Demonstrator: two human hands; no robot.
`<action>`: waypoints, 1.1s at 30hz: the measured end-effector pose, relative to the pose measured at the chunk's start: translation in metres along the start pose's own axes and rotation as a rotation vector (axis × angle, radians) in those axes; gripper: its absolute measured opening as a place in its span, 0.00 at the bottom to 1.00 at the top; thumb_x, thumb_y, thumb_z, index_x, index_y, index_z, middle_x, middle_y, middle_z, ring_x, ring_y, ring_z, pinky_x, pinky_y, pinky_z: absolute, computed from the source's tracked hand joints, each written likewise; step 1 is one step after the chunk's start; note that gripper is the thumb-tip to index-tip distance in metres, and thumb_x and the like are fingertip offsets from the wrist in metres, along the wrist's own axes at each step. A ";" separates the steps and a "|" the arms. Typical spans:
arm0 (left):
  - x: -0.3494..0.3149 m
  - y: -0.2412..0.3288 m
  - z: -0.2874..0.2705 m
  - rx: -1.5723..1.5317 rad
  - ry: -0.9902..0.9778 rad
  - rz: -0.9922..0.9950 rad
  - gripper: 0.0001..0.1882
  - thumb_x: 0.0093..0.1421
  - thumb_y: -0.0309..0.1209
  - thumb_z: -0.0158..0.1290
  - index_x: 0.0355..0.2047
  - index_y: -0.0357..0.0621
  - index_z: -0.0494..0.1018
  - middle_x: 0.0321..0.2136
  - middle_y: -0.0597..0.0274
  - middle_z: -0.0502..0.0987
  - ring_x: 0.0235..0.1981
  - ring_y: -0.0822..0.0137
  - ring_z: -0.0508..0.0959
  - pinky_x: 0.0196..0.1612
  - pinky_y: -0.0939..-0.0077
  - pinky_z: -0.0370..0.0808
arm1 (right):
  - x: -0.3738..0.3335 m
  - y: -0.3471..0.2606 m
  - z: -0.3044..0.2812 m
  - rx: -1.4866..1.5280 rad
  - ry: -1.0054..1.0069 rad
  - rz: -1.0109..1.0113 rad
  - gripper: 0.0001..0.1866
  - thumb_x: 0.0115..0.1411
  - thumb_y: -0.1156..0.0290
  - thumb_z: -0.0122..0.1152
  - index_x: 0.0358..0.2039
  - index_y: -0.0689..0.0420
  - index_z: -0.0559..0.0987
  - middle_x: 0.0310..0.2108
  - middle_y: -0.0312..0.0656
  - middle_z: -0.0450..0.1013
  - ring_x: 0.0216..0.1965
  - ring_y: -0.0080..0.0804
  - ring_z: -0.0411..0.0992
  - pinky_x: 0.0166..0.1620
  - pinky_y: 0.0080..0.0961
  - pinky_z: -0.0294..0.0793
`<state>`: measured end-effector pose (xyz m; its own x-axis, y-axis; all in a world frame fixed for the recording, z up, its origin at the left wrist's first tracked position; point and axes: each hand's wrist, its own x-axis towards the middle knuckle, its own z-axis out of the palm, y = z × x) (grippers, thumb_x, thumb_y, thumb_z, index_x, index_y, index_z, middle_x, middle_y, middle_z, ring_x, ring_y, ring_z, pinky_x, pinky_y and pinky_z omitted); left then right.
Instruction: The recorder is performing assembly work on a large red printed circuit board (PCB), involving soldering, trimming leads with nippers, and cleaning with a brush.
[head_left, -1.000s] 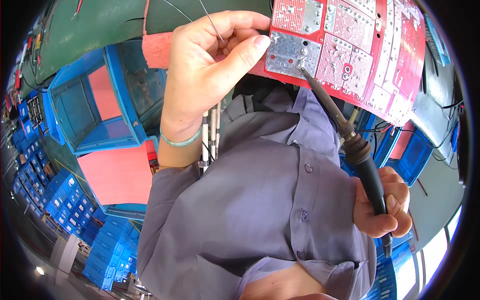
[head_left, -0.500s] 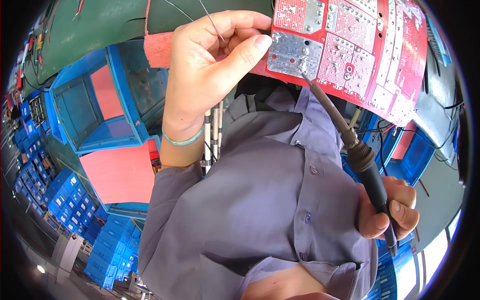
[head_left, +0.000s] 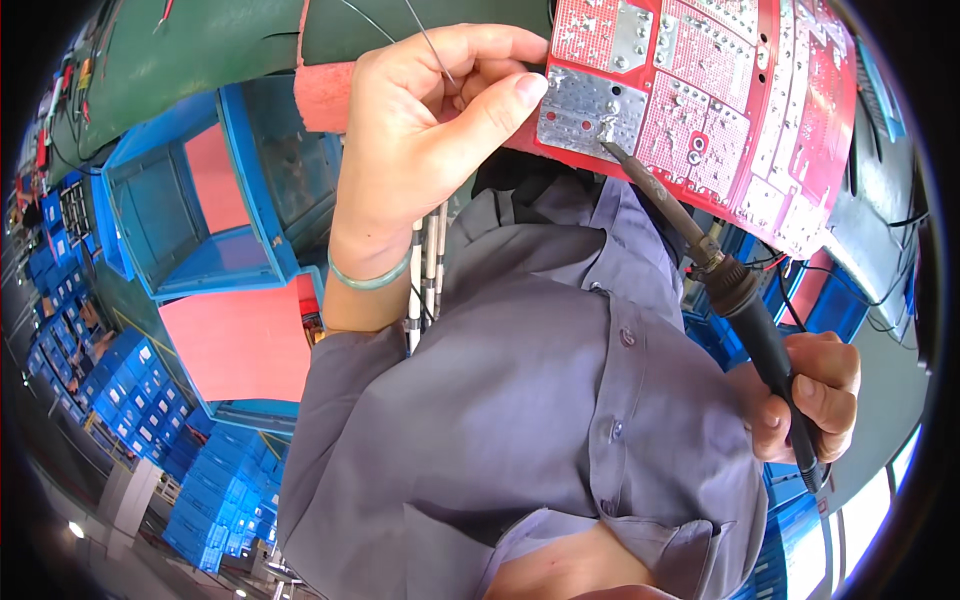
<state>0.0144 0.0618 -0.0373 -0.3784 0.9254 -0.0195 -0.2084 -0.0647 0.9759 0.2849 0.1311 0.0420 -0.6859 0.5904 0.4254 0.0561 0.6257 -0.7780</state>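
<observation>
Right now my left hand pinches thin solder wire beside the red circuit board; my right hand is clamped on the soldering iron, tip touching the board.

left hand crowds red circuit board, soldering iron crosses below

Green work surface fills the top left, with an open blue crate and a pink sheet beside it. Stacks of small blue bins line the left and lower-left edge, grey floor below; bright daylight at the lower right edge
</observation>
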 end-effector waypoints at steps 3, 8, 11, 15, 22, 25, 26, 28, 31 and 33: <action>-0.002 0.001 -0.001 0.002 0.012 0.001 0.10 0.52 0.20 0.52 0.36 0.30 0.71 0.25 0.63 0.74 0.24 0.82 0.72 0.27 0.90 0.69 | 0.006 -0.001 -0.012 -0.005 -0.126 0.013 0.15 0.46 0.68 0.64 0.33 0.57 0.71 0.22 0.44 0.65 0.18 0.27 0.63 0.18 0.18 0.59; -0.004 0.002 0.001 -0.008 0.034 0.000 0.10 0.52 0.20 0.53 0.36 0.30 0.71 0.25 0.62 0.75 0.25 0.81 0.73 0.29 0.90 0.70 | 0.017 0.004 -0.019 0.002 -0.240 0.025 0.18 0.45 0.69 0.66 0.36 0.54 0.71 0.26 0.43 0.65 0.19 0.27 0.65 0.19 0.18 0.62; 0.001 0.005 -0.001 0.055 -0.021 -0.004 0.11 0.52 0.20 0.50 0.38 0.31 0.71 0.28 0.59 0.76 0.29 0.76 0.74 0.32 0.86 0.72 | 0.024 0.003 -0.019 -0.014 -0.219 0.029 0.17 0.46 0.68 0.66 0.35 0.54 0.70 0.25 0.43 0.65 0.18 0.26 0.63 0.18 0.16 0.61; -0.002 0.002 -0.001 0.116 0.014 0.041 0.11 0.52 0.20 0.50 0.38 0.31 0.71 0.28 0.58 0.76 0.28 0.75 0.75 0.32 0.85 0.72 | 0.025 0.007 -0.022 0.005 -0.229 0.033 0.17 0.46 0.67 0.66 0.34 0.54 0.70 0.24 0.43 0.65 0.17 0.24 0.62 0.18 0.15 0.60; -0.002 0.003 -0.002 0.086 -0.023 0.000 0.11 0.54 0.21 0.48 0.38 0.30 0.70 0.28 0.57 0.76 0.28 0.73 0.75 0.32 0.81 0.74 | 0.026 0.011 -0.025 0.017 -0.227 0.024 0.17 0.47 0.66 0.65 0.36 0.53 0.70 0.24 0.42 0.65 0.17 0.23 0.61 0.17 0.14 0.59; -0.002 0.003 -0.002 0.100 -0.021 0.010 0.11 0.54 0.21 0.48 0.38 0.30 0.70 0.28 0.57 0.76 0.28 0.73 0.76 0.32 0.80 0.75 | 0.024 0.012 -0.017 0.022 -0.146 0.008 0.14 0.48 0.65 0.63 0.32 0.56 0.71 0.21 0.42 0.64 0.17 0.24 0.61 0.18 0.16 0.56; -0.001 0.002 -0.002 0.103 -0.022 0.013 0.11 0.54 0.21 0.48 0.38 0.30 0.70 0.28 0.57 0.76 0.28 0.73 0.76 0.32 0.80 0.75 | 0.023 0.012 -0.014 0.023 -0.055 -0.007 0.12 0.48 0.65 0.61 0.29 0.58 0.72 0.17 0.42 0.64 0.17 0.25 0.60 0.19 0.18 0.55; -0.002 0.002 -0.002 0.106 -0.019 0.016 0.11 0.54 0.21 0.48 0.38 0.30 0.70 0.28 0.57 0.76 0.28 0.73 0.76 0.32 0.80 0.75 | 0.023 0.012 -0.014 0.032 -0.060 -0.002 0.12 0.48 0.64 0.60 0.29 0.58 0.72 0.17 0.42 0.64 0.17 0.24 0.60 0.19 0.19 0.55; -0.002 0.003 -0.002 0.083 -0.009 -0.003 0.11 0.54 0.21 0.49 0.38 0.30 0.70 0.27 0.57 0.76 0.28 0.73 0.76 0.32 0.80 0.75 | 0.022 0.012 -0.013 0.049 -0.056 0.007 0.12 0.49 0.64 0.60 0.29 0.58 0.72 0.17 0.42 0.64 0.17 0.24 0.59 0.19 0.19 0.55; -0.003 0.003 -0.003 0.092 0.000 0.001 0.11 0.53 0.21 0.49 0.38 0.30 0.70 0.27 0.58 0.76 0.28 0.73 0.75 0.32 0.81 0.74 | 0.022 0.013 -0.014 0.057 -0.049 0.011 0.12 0.49 0.64 0.60 0.29 0.58 0.72 0.17 0.42 0.64 0.16 0.24 0.59 0.19 0.19 0.54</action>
<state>0.0123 0.0582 -0.0346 -0.3787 0.9254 -0.0185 -0.1245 -0.0311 0.9917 0.2807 0.1594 0.0480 -0.7204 0.5704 0.3947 0.0236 0.5889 -0.8079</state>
